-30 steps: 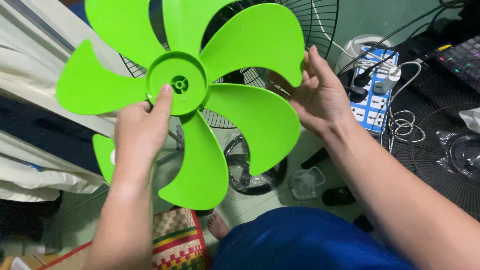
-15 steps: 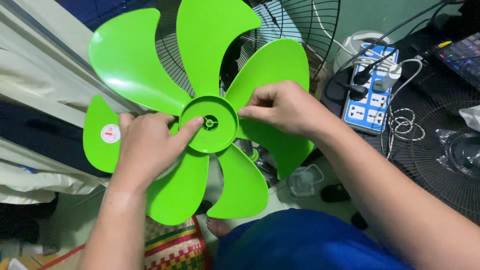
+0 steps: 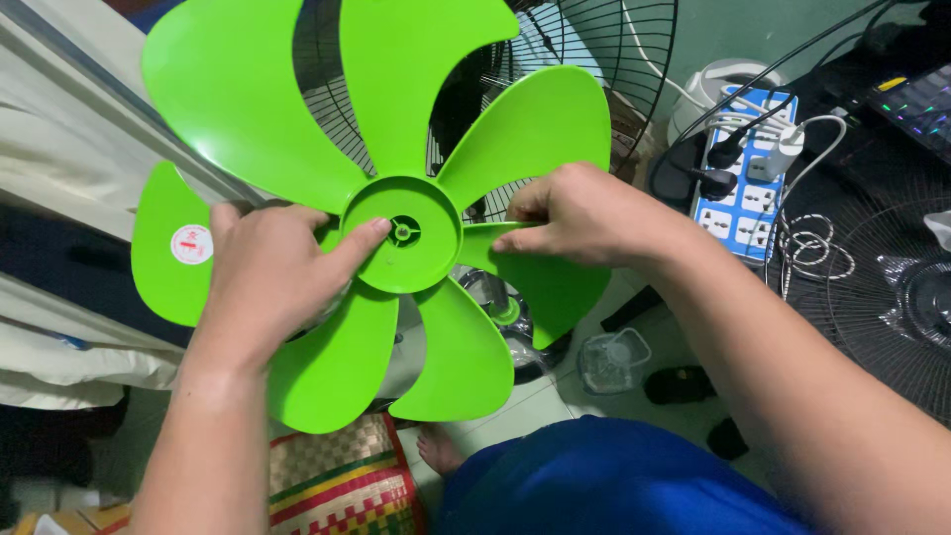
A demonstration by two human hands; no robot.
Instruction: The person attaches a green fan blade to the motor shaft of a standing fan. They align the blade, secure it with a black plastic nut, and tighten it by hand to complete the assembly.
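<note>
Head view: hands (image 3: 267, 272) grip green fan blade (image 3: 396, 208) above tiled floor (image 3: 515, 406).

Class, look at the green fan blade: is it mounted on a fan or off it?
Off. The green fan blade is held in the air by the left hand and right hand, its centre hole empty.

A small round sticker (image 3: 191, 244), white with red print, sits on the far-left blade of the bright green fan blade (image 3: 401, 233). At the far right edge a dark keyboard (image 3: 926, 104) glows with coloured lights; whether it is a screen cannot be told.
</note>
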